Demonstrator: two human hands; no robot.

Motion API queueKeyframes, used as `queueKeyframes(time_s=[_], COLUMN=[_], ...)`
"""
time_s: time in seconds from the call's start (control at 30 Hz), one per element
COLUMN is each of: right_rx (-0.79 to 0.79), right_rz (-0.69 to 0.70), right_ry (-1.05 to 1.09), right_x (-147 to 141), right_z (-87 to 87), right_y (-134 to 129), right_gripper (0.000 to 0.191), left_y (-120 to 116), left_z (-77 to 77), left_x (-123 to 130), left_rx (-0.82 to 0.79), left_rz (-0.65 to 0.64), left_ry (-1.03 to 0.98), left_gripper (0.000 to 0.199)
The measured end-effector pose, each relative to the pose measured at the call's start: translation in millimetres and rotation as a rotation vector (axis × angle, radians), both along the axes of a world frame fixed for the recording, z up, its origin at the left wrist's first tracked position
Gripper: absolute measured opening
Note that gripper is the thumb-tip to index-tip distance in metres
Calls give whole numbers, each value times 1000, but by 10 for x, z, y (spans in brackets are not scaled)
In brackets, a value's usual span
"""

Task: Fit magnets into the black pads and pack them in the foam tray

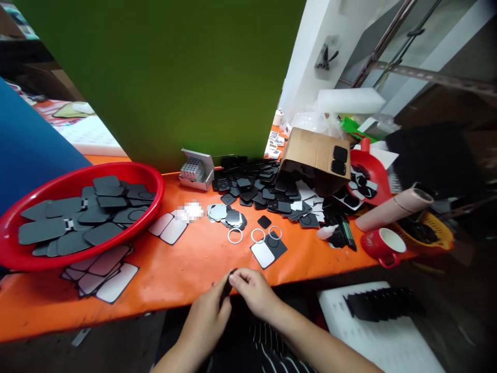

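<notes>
Worktable: a long table covered in orange sheet (186, 264) runs across the view, with a tall green partition board (166, 72) standing behind it.
Red basin: a wide round red plastic basin (23, 254) sits at the left end, filled with dark grey rounded-square leather-like pads, some joined in pairs by a small hinge.
Cardboard box: a tipped brown cardboard box (310, 150) lies at the right, with a heap of small black square pads (256, 186) spilling out beside it.
Loose stack: flat white-faced rounded pads (103, 274) lie fanned out just in front of the basin.
Cup: a red ceramic mug (382, 244) stands near the table's right edge.
Rings: three thin silvery metal rings (235, 235) lie near the middle, just beyond the hands.
Left hand: the left hand (205, 316) is closed narrowly, thumb and fingers pinching one edge of the piece.
Right hand: the right hand (254, 290) is also pinched shut on the same piece from the other side.
Held piece: a small thin black pad (226, 285) is held edge-on between both hands, just off the near table edge, above the lap.
Handling: it looks light, thin and bendable, probably a little slick; not fragile, though it could crease.
Grip: the rim, taken between thumb and fingertip, seems the best hold, keeping the faces free.
</notes>
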State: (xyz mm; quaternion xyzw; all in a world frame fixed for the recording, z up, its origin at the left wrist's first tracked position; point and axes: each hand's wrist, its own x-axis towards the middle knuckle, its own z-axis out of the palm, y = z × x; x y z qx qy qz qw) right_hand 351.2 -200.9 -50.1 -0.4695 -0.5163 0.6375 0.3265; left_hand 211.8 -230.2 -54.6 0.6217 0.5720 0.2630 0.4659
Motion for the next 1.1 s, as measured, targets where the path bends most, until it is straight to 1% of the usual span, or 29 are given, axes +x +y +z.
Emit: queueKeyframes(time_s=[0.1, 0.13, 0.17, 0.23, 0.3, 0.33, 0.43, 0.5, 0.6, 0.67, 0.77, 0.83, 0.93, 1.0, 1.03, 1.1], right_rx=[-253, -312, -344, -347, -278, -209, 79, 236, 348, 375, 358, 318, 281, 266, 225, 53], right_rz=[-3, -21, -39, -27, 56, 102, 178, 189, 233, 275, 306, 251, 122, 77, 75, 82], right_ry=[210, 255, 277, 247, 136, 58, -223, -412, -631, -681, -615, -573, -512, -402, -313, -83], right_x=[24, 37, 52, 81, 98, 98, 72, 47, 33, 44, 65, 59, 22, -1, -7, -6], right_z=[7, 13, 24, 61, 121, 157, 264, 313, 345, 351, 351, 338, 290, 243, 216, 165], right_y=[53, 68, 80, 94, 94, 89, 65, 43, 15, 4, 0, 0, 5, 22, 37, 72], right_gripper=[38, 38, 37, 33, 31, 30, 26, 25, 25, 23, 19, 20, 24, 24, 25, 29], left_y=[91, 118, 141, 169, 171, 163, 116, 81, 42, 23, 0, -16, -24, -8, 9, 53], left_z=[-93, -120, -138, -142, -103, -73, 25, 65, 67, 49, 45, 64, 88, 75, 58, 10], left_x=[29, 27, 18, -9, -35, -42, -46, -44, -47, -48, -40, -29, -4, 20, 33, 51], left_rx=[-210, -268, -311, -331, -275, -232, -74, 20, 123, 143, 137, 144, 133, 80, 36, -98], left_rz=[178, 231, 274, 311, 287, 252, 119, 44, -49, -102, -142, -146, -111, -46, 3, 128], left_ry=[-416, -515, -576, -600, -537, -481, -213, -13, 194, 275, 305, 268, 178, 54, -47, -299], left_gripper=[58, 63, 66, 68, 63, 58, 44, 42, 46, 48, 48, 47, 44, 42, 42, 49])
